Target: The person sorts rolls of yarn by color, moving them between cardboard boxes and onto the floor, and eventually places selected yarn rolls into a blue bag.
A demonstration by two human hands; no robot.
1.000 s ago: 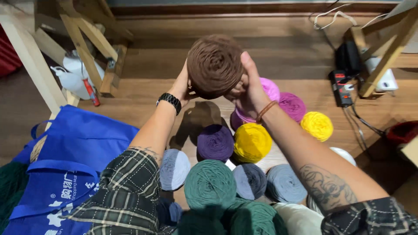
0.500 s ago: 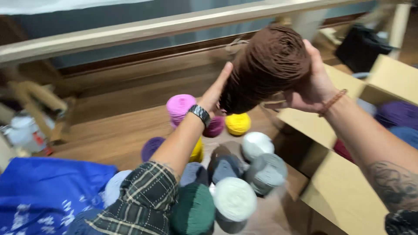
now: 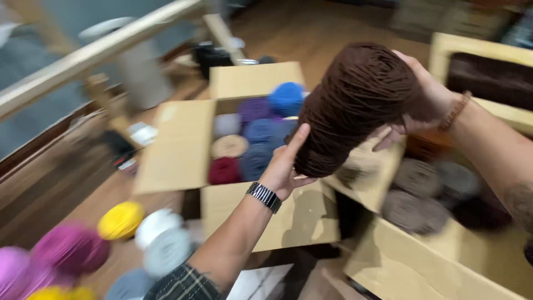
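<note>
A big brown ball of yarn is up in the air between both hands, just above the open cardboard box. The right hand is wrapped around its far end, fingers closed on the wool; the left hand, with a metal watch on the wrist, is spread flat against the near end, propping it rather than clutching it.

Judging by how things lie, the sorting looks partly done: the box already holds blue, purple, cream and red balls, while the brown one has not gone in anywhere. To the right of the box a second box holds grey and dark balls. Left of the box and nearer, yellow, white and magenta balls lie loose on the wooden floor. Beyond the box, a pale wooden beam crosses the blurred room.
</note>
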